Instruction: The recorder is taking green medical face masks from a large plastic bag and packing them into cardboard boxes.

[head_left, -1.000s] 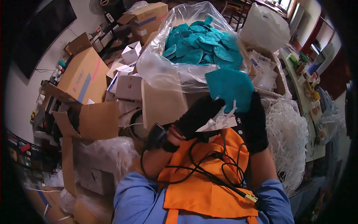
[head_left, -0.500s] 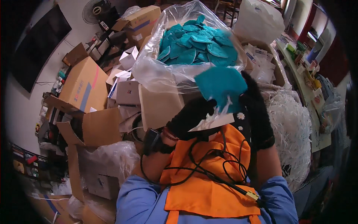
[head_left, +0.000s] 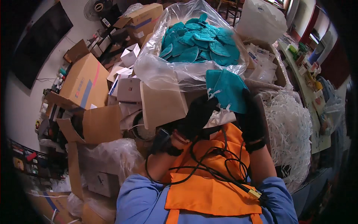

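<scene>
A teal face mask (head_left: 228, 89), with a fold line down its front and white ear loops, is up in front of my chest. My left hand (head_left: 200, 114), in a black glove, is closed at the mask's lower left edge by the white ear loops (head_left: 215, 93). In its black glove, my right hand (head_left: 252, 117) grips the right edge of the same mask. Part of a white sheet-like piece (head_left: 220, 119) shows just below the mask; whether a hand holds it cannot be told. Beyond my hands, a clear plastic-lined box (head_left: 158, 71) holds a heap of teal masks (head_left: 199, 41).
A mass of white straps (head_left: 287, 127) lies to my right. Cardboard boxes (head_left: 84, 82) and an open carton with plastic film (head_left: 112, 156) stand on the left. A carton of white packets (head_left: 263, 61) is at the far right, beside a cluttered long table (head_left: 304, 89). A black cable (head_left: 216, 175) crosses my orange apron.
The mask has turned and shifted slightly right and down, so its fold line and ear loops show more. Both hands stay on it; my right hand has moved a little lower.
</scene>
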Tool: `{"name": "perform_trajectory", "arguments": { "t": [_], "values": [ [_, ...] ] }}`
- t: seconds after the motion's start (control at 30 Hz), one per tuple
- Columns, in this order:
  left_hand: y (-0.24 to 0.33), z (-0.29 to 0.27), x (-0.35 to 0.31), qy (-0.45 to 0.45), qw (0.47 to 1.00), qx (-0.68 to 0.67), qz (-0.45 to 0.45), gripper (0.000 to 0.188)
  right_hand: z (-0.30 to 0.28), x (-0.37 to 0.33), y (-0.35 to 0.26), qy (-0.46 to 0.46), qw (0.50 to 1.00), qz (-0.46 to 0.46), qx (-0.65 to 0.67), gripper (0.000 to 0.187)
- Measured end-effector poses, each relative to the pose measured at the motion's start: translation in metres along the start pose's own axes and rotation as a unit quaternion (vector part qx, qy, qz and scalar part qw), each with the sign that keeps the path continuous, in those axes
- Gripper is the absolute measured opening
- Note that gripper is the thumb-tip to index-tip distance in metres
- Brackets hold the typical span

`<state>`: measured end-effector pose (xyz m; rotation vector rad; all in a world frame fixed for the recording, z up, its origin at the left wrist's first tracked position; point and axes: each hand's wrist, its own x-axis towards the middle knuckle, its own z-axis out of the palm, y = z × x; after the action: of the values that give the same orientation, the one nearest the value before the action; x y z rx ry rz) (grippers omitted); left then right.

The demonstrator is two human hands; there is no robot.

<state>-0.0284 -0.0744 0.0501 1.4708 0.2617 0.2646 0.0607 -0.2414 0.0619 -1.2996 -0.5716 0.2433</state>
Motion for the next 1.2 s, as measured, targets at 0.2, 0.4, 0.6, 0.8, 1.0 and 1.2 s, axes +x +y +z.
{"name": "perform_trajectory", "arguments": {
  "t": [0.2,0.4,0.6,0.8,1.0,1.2],
  "values": [
    [-0.038,-0.010,0.012,0.097,0.858,0.384,0.326,0.017,0.018,-0.029,0.025,0.006,0.994,0.028,0.105,0.037],
    [-0.049,0.004,0.010,0.002,0.820,0.425,0.383,0.018,0.003,-0.017,0.033,0.044,0.998,0.043,-0.002,0.028],
    [-0.033,-0.005,0.005,0.107,0.823,0.515,0.214,0.019,0.007,0.004,-0.007,0.064,0.991,0.060,0.100,0.025],
    [-0.016,-0.062,0.020,0.019,0.826,0.470,0.311,0.047,-0.015,0.004,-0.012,0.064,0.980,0.121,0.147,0.039],
    [0.023,-0.025,0.029,-0.192,0.939,0.143,0.247,0.078,-0.013,0.003,0.002,0.022,0.991,0.104,0.081,0.037],
    [0.013,-0.019,-0.004,-0.266,0.915,0.196,0.231,0.043,-0.012,-0.001,-0.013,0.041,0.981,0.125,0.140,0.042]
  ]
}}
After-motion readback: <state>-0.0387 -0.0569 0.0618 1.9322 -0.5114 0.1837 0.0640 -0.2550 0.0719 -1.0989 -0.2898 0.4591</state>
